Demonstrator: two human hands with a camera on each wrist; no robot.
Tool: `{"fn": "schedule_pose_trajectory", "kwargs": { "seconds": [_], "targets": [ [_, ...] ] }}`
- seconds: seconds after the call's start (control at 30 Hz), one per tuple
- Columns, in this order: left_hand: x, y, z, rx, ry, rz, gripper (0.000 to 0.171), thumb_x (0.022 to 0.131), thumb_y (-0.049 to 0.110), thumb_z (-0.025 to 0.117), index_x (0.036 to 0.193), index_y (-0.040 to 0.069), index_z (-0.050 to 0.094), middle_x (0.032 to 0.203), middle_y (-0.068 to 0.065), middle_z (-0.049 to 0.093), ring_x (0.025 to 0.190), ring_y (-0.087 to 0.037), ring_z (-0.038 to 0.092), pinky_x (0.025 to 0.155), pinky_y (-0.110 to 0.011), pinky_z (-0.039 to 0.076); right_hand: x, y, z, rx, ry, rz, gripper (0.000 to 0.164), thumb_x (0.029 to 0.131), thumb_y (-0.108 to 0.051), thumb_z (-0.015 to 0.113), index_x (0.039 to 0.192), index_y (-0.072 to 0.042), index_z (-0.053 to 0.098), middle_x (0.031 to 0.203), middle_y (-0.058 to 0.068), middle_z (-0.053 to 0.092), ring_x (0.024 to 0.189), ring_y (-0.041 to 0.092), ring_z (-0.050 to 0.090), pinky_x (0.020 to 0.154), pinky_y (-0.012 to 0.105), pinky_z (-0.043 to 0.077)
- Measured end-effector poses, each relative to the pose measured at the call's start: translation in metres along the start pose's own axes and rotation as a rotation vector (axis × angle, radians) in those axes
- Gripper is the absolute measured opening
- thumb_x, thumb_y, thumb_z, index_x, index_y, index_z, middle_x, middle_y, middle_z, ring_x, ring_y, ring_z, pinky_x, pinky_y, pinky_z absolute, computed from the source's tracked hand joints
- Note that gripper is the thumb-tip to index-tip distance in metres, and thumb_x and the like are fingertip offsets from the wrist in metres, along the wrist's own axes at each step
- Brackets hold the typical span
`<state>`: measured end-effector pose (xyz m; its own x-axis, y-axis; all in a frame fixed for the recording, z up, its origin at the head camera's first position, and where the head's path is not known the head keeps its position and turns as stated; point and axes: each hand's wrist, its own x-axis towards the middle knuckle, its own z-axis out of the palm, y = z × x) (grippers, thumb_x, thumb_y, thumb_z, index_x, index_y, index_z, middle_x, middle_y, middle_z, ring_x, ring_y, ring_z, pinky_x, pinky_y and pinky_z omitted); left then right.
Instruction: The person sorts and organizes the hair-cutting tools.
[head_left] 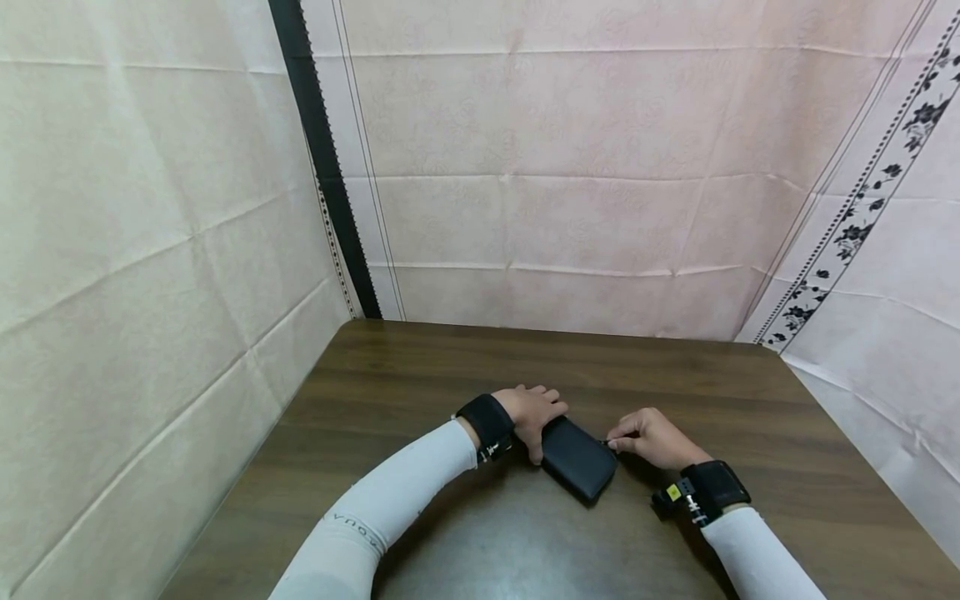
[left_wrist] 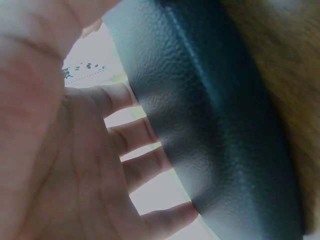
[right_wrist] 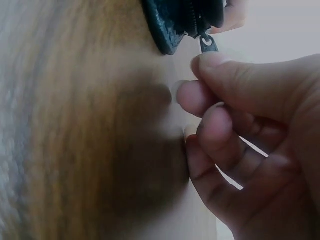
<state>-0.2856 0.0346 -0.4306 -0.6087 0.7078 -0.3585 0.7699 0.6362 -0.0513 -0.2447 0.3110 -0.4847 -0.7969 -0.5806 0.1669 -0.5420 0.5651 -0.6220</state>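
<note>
A black zip wallet (head_left: 579, 461) with grained, leather-like sides lies on the wooden table, slanted between both hands. My left hand (head_left: 531, 414) holds its left end, the thumb on the near side and the fingers reaching over the far side. In the left wrist view those fingertips disappear behind the wallet (left_wrist: 200, 115). At the opposite end, the thumb and forefinger of my right hand (head_left: 656, 439) pinch the small dark zipper pull (right_wrist: 208, 46). Zipper teeth (right_wrist: 192, 15) show at that end of the wallet in the right wrist view. The other right fingers are bent below the pinch.
The brown wooden table (head_left: 465, 358) reaches back to a pale cloth hanging (head_left: 585, 167). More cloth hangs along the left (head_left: 150, 250) and right sides (head_left: 885, 333). Both wrists wear black straps with small cameras.
</note>
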Motion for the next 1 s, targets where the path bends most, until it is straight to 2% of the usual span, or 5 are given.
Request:
{"fn": "schedule_pose_trajectory", "kwargs": {
  "seconds": [0.3,0.63,1.0],
  "targets": [
    [0.0005,-0.0015,0.0011,-0.002,-0.005,0.004,0.095,0.078,0.053,0.088,0.156,0.027,0.039,0.155,0.002,0.042,0.137,-0.019,0.042,0.118,-0.046,0.038,-0.0018,-0.0007,-0.0014,0.005,-0.007,-0.006,0.012,0.094,-0.010,0.076,0.094,-0.019,0.084,0.083,-0.007,0.073,0.073,0.000,0.062,0.066,0.023,0.054],
    [-0.0009,-0.0019,0.0009,-0.003,0.002,0.001,0.095,0.078,0.053,0.088,0.156,0.028,0.040,0.155,0.002,0.042,0.136,-0.019,0.043,0.118,-0.045,0.038,-0.0035,-0.0054,-0.0043,0.021,-0.035,0.004,0.009,0.094,-0.011,0.075,0.095,-0.014,0.084,0.085,0.000,0.075,0.072,0.001,0.060,0.065,0.022,0.052],
    [0.0001,-0.0037,0.0024,0.002,0.008,0.013,0.095,0.078,0.054,0.087,0.156,0.027,0.040,0.157,0.002,0.040,0.139,-0.019,0.042,0.118,-0.045,0.038,-0.0053,-0.0050,-0.0046,0.022,-0.050,0.032,0.011,0.095,-0.013,0.074,0.096,-0.018,0.084,0.083,-0.005,0.072,0.072,0.001,0.061,0.066,0.023,0.053]
  ]
}}
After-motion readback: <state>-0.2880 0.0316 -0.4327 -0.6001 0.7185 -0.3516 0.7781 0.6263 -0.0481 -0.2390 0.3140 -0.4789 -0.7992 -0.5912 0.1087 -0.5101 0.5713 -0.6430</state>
